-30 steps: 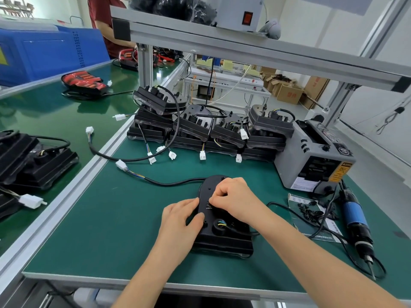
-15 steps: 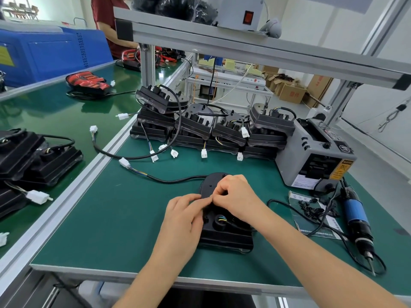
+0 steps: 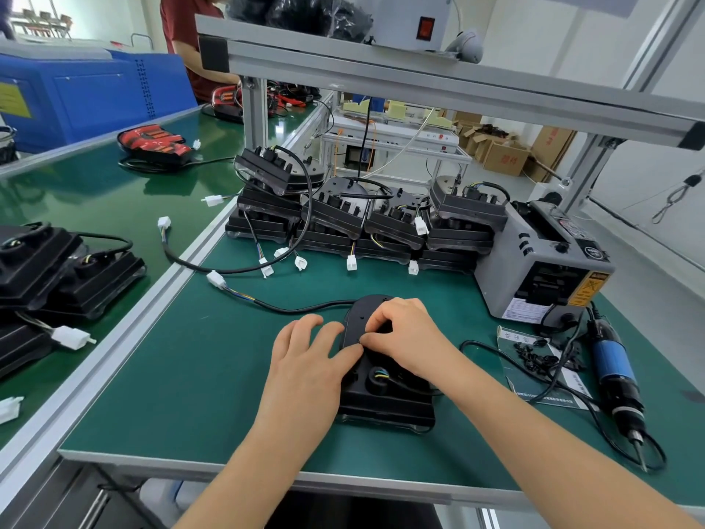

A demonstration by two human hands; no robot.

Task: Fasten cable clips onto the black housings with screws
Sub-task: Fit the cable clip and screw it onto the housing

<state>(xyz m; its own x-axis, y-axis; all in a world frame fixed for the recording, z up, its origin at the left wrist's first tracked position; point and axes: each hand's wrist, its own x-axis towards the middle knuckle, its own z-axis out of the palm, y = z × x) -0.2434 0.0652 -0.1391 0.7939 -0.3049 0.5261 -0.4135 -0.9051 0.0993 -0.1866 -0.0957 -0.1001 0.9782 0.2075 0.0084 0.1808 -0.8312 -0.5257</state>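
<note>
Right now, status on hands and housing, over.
Left hand rests open on black housing, left edge. Right hand curled over its top, pinch hidden. Screwdriver lies untouched at right; nothing blocking.

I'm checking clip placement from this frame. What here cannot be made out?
Head view:
- Any cable clip: hidden under the curled right hand on the black housing.
- Small black parts on the paper sheet: too small to tell screws from clips.
- Warning label on the tape dispenser: too small to read.

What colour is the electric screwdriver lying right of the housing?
The electric screwdriver is blue mid-body, black at both ends; head view.
</note>
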